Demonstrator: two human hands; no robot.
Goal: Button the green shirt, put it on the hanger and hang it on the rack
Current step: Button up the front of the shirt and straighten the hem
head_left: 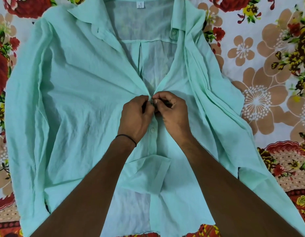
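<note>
The green shirt (76,100) lies face-up and spread across the floral sheet (267,65), collar at 12 o'clock. At its center, the left hand (134,115) and right hand (174,112) meet, fingertips together, each pinching a placket edge. A fastened button (152,129) sits just toward 6 o'clock of them.

left hand (134,117): thin black band at wrist | right hand (174,113): nothing worn | forearms: bare; no sleeves
</note>
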